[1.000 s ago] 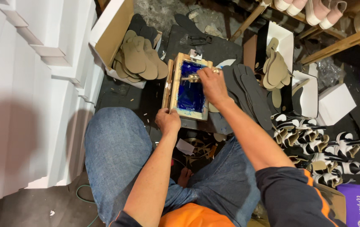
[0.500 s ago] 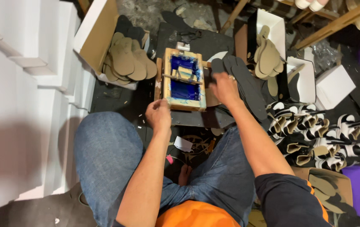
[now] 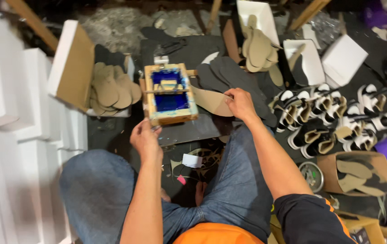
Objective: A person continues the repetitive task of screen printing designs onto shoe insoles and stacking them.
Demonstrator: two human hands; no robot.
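My left hand (image 3: 146, 138) grips the tilted frame (image 3: 170, 94) by its near edge; my right hand (image 3: 241, 103) pinches the tan insole (image 3: 211, 101) beside it. A slack grip could drop the frame, smearing blue ink.

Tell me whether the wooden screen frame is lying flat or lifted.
Lifted at its near edge: the left hand raises the wooden screen frame off the dark board, while the right hand holds a tan insole beside it.

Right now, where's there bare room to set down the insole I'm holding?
Bare dark board shows below the wooden screen frame, between left hand and right hand. Crowded: black soles above the tan insole, sandals on the right.
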